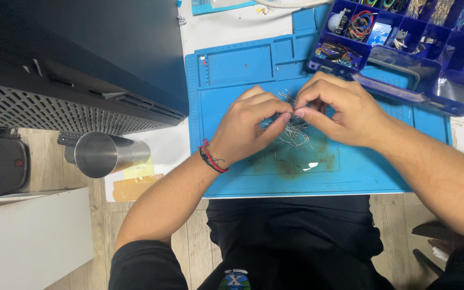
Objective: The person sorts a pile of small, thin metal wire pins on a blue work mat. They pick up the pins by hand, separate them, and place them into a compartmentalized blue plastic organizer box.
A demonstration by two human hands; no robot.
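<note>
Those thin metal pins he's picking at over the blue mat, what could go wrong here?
The left hand and right hand pinch at a loose heap of thin wire pins on the blue mat. Pins could prick a fingertip, or bend while being pulled apart. Loose ones might roll off the mat's near edge onto the lap. An elbow swing could also nudge the open parts box, which overlaps the mat's corner.

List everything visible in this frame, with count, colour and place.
wire pieces: a pile, silvery, mat centre, under the fingertips
work mat: one, blue, on the white table
parts organiser: one, dark blue, top right, compartments filled
metal cup: one, steel, left table edge
perforated dark panel: one, black, upper left
wristbands: red and black, left wrist
left hand: pinching wires
right hand: pinching wires
</note>
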